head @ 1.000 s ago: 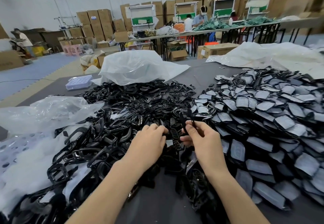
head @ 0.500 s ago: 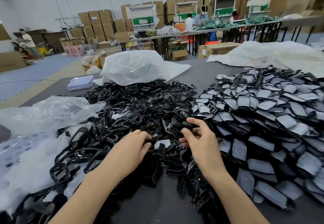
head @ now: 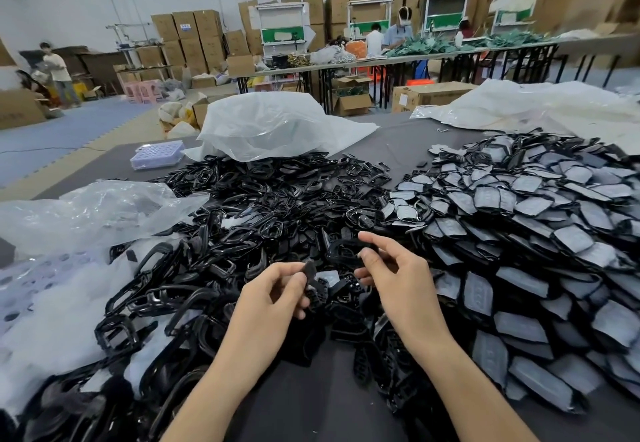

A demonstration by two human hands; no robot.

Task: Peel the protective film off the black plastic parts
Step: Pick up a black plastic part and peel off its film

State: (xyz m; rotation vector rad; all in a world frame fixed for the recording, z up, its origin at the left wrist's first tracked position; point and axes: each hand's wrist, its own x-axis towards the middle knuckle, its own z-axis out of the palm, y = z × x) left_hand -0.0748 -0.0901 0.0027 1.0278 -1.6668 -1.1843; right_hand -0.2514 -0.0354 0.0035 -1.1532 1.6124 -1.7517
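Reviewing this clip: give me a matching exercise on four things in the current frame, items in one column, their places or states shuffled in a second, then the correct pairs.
Items
1. left hand
2. right hand
3. grey film-covered parts
4. lavender tray

Places or states
A. piled at the right of the table
B. far left part of the table, beside the white plastic bag
C. pinching a small dark piece between thumb and fingers
D. fingers around a black part; the grip itself is hard to make out

Pairs: 1-C, 2-D, 3-A, 4-B
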